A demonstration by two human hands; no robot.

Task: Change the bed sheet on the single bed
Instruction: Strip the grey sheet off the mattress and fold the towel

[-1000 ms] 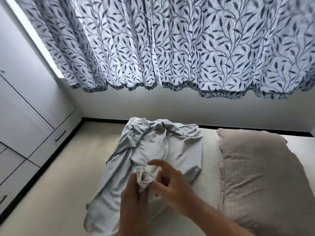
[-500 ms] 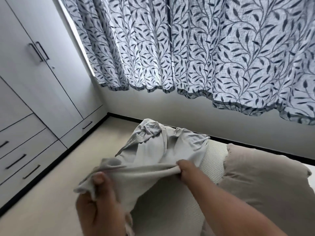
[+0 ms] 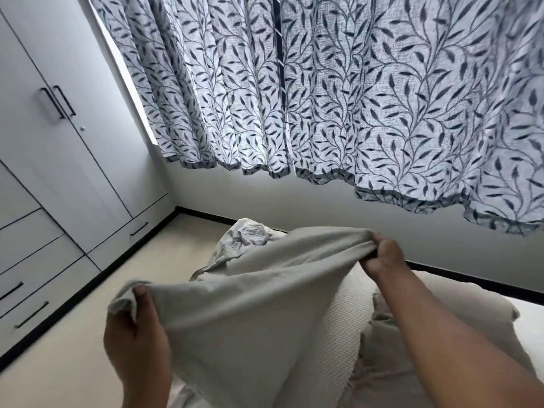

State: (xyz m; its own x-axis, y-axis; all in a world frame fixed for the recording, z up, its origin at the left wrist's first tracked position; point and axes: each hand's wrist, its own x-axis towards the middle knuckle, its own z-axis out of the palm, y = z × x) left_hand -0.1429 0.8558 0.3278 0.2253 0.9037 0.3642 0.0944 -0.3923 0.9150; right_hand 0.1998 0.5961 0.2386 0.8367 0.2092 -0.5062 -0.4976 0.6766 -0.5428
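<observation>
1. The mattress (image 3: 329, 343) lies under and between both hands. Its dotted white surface is bare where it shows, so I judge the old sheet is already off, at least on this part. How the rest of the bed looks I cannot tell, it is out of view.

2. The sheet (image 3: 250, 313) is light grey and it is stretched between the two hands, raised above the mattress. Beyond the hands, its far part lies crumpled (image 3: 247, 234) on the mattress. I think this is the sheet being opened for spreading, but if it is the fresh one or the old one the picture does not say for sure.

3. The pillow (image 3: 412, 348) is below the right forearm, on the mattress. It probably must be moved away before the sheet can cover that end.

4. The right hand (image 3: 382, 257) is closed, its fingers pinch the upper edge of the sheet.

5. The left hand (image 3: 132, 334) is also closed, it grips a corner of the sheet, nearer to the person and lower than the right one.

6. What is left, in my judgement: to unfold the sheet fully, spread it, tuck the corners, and put the pillow back.
</observation>
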